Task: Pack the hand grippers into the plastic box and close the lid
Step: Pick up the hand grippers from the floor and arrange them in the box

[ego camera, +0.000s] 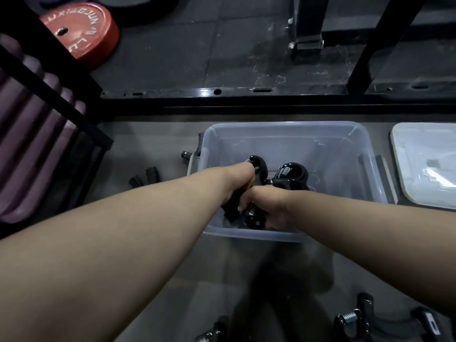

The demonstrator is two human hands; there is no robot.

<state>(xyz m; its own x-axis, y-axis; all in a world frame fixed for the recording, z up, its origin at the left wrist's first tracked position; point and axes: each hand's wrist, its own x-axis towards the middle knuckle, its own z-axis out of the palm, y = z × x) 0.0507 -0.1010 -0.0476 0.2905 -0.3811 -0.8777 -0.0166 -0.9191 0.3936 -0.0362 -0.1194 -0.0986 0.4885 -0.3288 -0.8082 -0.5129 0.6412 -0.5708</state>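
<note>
- Translucent bluish plastic box [283, 134] sits open on the grey floor [148, 149] in front of you, and both your bare forearms reach down into it.
- Your left hand [240, 186] is curled tight around the handles of a black hand gripper with a steel coil spring [257, 164]; its spring end pokes up past your knuckles, over the inside of the box.
- Your right hand [272, 208] is closed around the handles of a second black hand gripper [292, 176], whose coil and looped top stand up just beside the first one, also inside the box walls.
- The two hands touch each other near the near wall of the box; whether the grippers rest on the bottom cannot be told.
- The flat white-clear plastic lid [427, 166] lies on the floor to the right of the box, apart from it.
- More black grippers wait on the floor near you: one with a bright spring at the lower right [350, 319], and another at the bottom edge [212, 332].
- Small black pieces [145, 176] lie on the floor to the left of the box; what they are is unclear.
- Far left, a red round weight plate [81, 33] rests on the dark rubber floor beyond a black metal frame rail [222, 97].
</note>
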